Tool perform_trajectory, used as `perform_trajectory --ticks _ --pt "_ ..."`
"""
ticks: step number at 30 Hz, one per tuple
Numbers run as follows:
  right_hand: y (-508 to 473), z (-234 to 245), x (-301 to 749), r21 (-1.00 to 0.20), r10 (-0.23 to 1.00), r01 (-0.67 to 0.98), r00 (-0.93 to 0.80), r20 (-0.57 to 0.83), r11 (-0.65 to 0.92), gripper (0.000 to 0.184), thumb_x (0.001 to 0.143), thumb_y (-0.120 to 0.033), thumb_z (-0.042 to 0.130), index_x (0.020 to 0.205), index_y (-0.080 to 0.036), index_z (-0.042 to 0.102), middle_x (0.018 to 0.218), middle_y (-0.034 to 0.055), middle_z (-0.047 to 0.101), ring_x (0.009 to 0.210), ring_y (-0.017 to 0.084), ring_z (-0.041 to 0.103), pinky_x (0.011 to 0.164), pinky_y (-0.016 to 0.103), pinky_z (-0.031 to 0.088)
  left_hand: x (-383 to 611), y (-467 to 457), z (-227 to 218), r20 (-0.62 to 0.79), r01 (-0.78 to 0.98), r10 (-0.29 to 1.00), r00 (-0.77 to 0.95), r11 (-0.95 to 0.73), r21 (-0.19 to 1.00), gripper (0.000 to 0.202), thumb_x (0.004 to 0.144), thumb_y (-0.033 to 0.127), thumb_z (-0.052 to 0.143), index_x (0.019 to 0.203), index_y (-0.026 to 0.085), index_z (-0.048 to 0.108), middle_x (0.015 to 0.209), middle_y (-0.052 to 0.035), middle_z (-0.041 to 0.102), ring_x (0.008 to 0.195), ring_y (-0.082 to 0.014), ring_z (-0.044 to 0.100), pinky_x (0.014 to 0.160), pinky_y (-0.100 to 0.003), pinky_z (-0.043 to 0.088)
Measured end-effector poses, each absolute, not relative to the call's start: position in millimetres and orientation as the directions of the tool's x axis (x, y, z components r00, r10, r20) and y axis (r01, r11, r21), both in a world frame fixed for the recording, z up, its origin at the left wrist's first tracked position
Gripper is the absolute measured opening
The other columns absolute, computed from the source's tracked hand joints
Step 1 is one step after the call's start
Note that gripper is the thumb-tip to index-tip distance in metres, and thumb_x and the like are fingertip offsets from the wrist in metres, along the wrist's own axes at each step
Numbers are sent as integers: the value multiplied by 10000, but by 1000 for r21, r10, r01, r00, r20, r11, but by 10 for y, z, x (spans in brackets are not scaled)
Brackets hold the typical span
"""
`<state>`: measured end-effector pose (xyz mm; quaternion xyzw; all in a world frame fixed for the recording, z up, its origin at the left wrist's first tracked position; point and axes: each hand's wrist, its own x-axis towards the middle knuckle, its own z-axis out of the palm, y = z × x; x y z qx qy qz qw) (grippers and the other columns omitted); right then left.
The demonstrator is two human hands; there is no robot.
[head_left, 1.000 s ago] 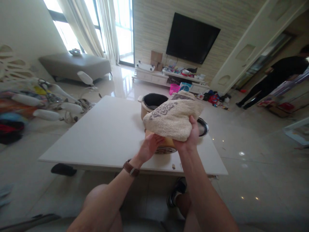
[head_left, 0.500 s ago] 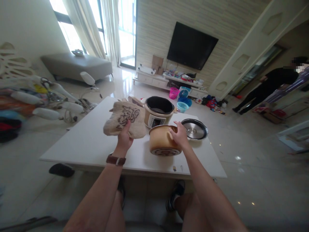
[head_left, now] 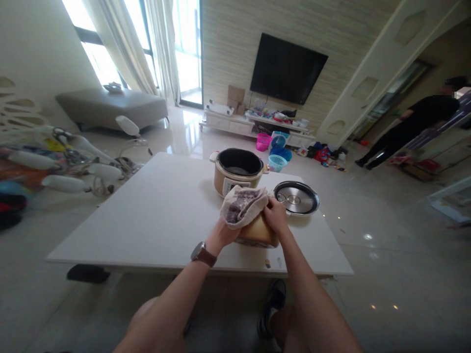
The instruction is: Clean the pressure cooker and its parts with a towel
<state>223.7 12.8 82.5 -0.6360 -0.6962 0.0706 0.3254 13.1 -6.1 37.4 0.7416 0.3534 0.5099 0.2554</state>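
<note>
My left hand [head_left: 225,232] is closed on a beige cloth [head_left: 250,212] with a dark pattern, bunched over the rim of a golden-brown inner pot [head_left: 259,233]. Tilted above the table's near edge, the pot has its far rim and inside hidden by the cloth. My right hand [head_left: 274,214] grips the pot's right side at the rim, beside the cloth. Just behind stands the open body of an electric pressure cooker [head_left: 221,181], black inside, with a control panel on its front. To the right lies the round cooker lid [head_left: 295,198], its metal underside facing up.
A white table [head_left: 128,220] carries these things; two small items [head_left: 268,263] lie near its front edge. White lamp arms [head_left: 103,171] stand to the left. Baskets [head_left: 277,162] sit on the floor beyond. A person [head_left: 412,120] in black stands at the far right.
My left hand has brought the cloth rightward from beside the cooker onto the pot, where it is now folded over the rim. My right hand keeps holding the pot's right side.
</note>
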Motion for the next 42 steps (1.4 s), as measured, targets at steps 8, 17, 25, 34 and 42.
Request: perform_trajectory --ticks 8,17,25,34,42 --pt "86 707 2392 -598 944 790 84 320 133 201 869 -381 616 774 -244 727 845 86 782 760 249 639 695 324 396 79 -224 147 549 364 785 288 -620 695 557 909 456 724 1416 227 690 1539 -174 628 1577 -386 412 1356 -626 191" --pt "-64 669 2382 -719 933 673 121 338 173 216 844 -403 625 836 -237 764 881 82 800 800 269 635 746 353 435 151 -159 646 496 380 667 555 -734 563 485 946 311 654 1428 340 699 1533 -90 645 1673 -353 199 1361 -644 87" --pt "-47 612 2490 -828 919 552 268 290 100 446 928 -625 627 789 -215 736 757 32 721 729 198 595 722 310 409 142 136 131 439 251 890 127 -457 853 591 939 484 678 1465 215 650 1496 -161 666 1494 -357 535 1305 -573 360" --pt "64 495 2533 -888 919 445 290 267 117 458 916 -629 642 774 -201 716 729 14 688 721 179 576 726 298 420 229 139 3 343 301 936 -81 -305 903 483 953 483 663 1362 227 661 1497 -153 650 1480 -344 541 1326 -575 291" --pt "117 487 2482 -920 940 380 272 206 91 470 876 -654 668 758 -201 709 685 -4 644 684 166 535 676 289 398 283 -116 237 567 420 803 184 -585 693 584 842 428 767 1382 220 688 1526 -160 636 1520 -440 473 1351 -601 210"
